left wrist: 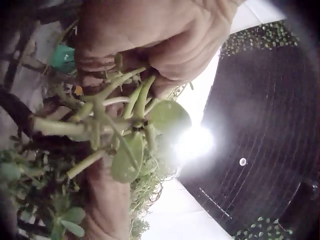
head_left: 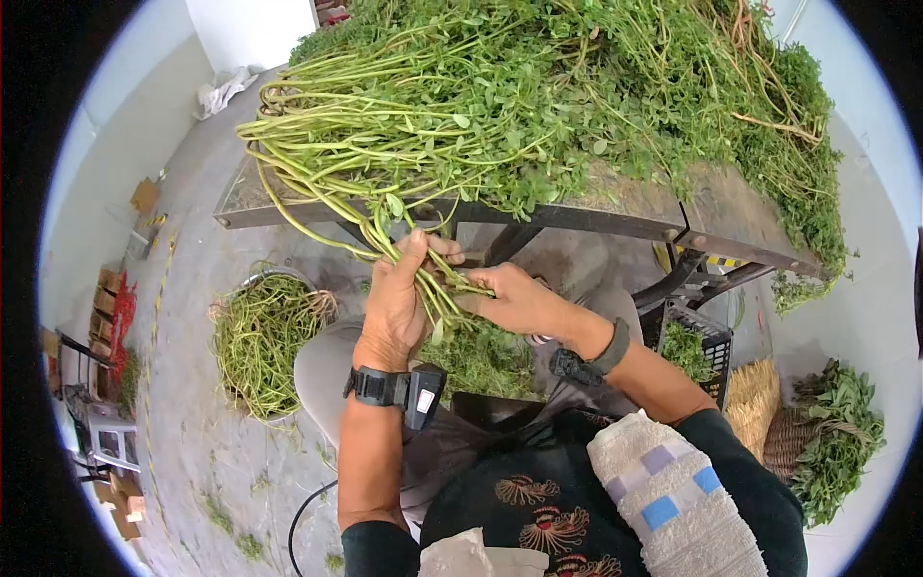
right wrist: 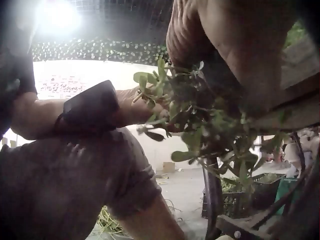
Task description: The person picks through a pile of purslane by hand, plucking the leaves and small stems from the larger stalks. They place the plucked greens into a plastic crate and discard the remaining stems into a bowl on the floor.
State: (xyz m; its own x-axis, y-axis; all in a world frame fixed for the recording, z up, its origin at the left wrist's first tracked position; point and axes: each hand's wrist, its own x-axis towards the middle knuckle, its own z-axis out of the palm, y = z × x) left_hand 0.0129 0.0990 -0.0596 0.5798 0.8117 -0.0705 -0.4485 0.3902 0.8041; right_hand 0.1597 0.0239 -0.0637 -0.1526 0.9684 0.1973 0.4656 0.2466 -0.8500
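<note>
My left hand (head_left: 392,300) grips a small bunch of green stems (head_left: 432,285) just in front of the table's near edge, thumb on top. Longer stems trail back from it toward the pile of leafy greens (head_left: 461,125) on the table. Close on its right, my right hand (head_left: 524,300) pinches at the same bunch with bent thumb and fingers. From below that hand hang leafy sprigs (right wrist: 200,135) in the right wrist view. Thick stem pieces (left wrist: 60,126) and round leaves (left wrist: 170,117) stick out under the left hand in the left wrist view.
The wooden table (head_left: 635,192) has a dark metal edge. A round container of stems (head_left: 264,346) stands left of the knees. Between the legs lie loose greens (head_left: 481,356). Right are a black crate (head_left: 707,332) and a basket (head_left: 793,438) with greens.
</note>
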